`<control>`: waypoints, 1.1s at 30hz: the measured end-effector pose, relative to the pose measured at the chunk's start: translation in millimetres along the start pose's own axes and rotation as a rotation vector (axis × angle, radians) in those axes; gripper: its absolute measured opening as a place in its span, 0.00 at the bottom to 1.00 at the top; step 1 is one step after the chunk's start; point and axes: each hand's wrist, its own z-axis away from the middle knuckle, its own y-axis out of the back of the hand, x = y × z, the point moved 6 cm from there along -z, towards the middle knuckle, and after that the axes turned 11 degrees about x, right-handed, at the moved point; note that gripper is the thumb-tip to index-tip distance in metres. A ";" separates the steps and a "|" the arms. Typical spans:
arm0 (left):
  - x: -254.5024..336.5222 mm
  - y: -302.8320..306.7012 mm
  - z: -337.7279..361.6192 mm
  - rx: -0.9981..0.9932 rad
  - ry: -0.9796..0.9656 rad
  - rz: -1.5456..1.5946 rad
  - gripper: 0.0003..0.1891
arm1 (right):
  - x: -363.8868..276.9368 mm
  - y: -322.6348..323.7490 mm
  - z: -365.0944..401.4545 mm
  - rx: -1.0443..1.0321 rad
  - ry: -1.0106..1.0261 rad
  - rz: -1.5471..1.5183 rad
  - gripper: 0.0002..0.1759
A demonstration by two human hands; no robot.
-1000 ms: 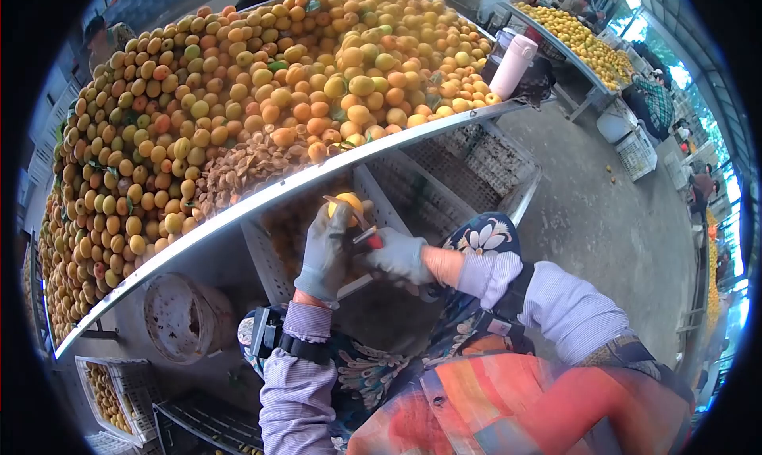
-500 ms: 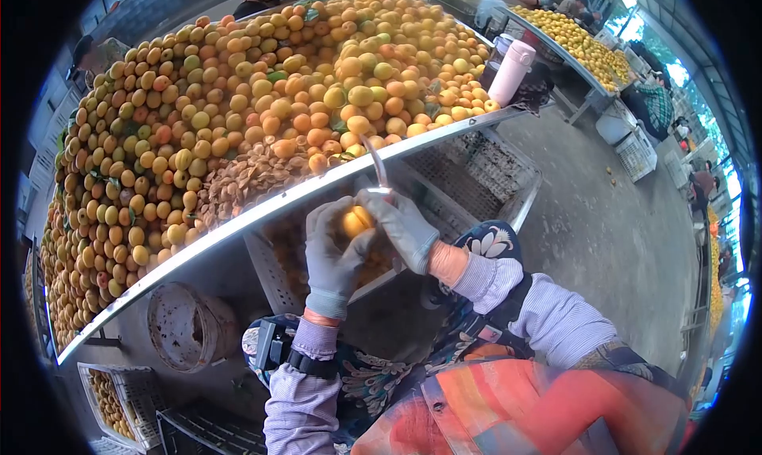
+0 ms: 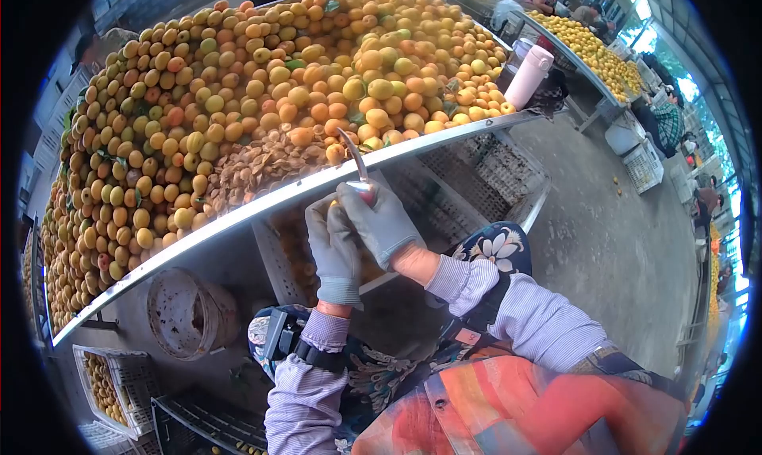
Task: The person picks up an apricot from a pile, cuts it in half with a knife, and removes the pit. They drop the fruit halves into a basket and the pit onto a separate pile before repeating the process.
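Note:
My right hand (image 3: pixel 376 223), in a grey glove, is closed round the red handle of a curved knife (image 3: pixel 355 155). The blade points up over the edge of the table, near the fruit. Tucked against it, my left hand (image 3: pixel 332 244), also gloved, has its fingers curled. A small yellow bit of an apricot (image 3: pixel 333 203) shows at the left fingertips; the gloves hide most of it. Just beyond the hands, a heap of brown pits (image 3: pixel 258 169) lies at the front of a big pile of apricots (image 3: pixel 262 82).
The table's metal rim (image 3: pixel 198 239) runs in front of me. White crates (image 3: pixel 512 169) stand under it, with a dirty bucket (image 3: pixel 186 316) at left and a crate of fruit (image 3: pixel 107 387) lower down. A pink flask (image 3: pixel 528 78) stands on the right corner. Other people work farther back.
The apricot, plainly visible between my hands before, is now mostly hidden by the gloves. My right hand and the knife have shifted slightly left, and the blade now leans further left.

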 end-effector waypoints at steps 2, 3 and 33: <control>-37.7 2.0 -7.6 0.104 0.299 0.306 0.20 | -28.4 -3.3 11.3 -0.030 0.161 0.294 0.15; -53.6 5.6 -5.7 0.109 0.299 0.308 0.20 | -40.1 -6.7 15.9 -0.059 0.326 0.589 0.13; 3.2 -11.0 13.4 -0.300 0.589 0.278 0.31 | -94.4 1.5 -6.5 -0.174 -0.011 -0.427 0.16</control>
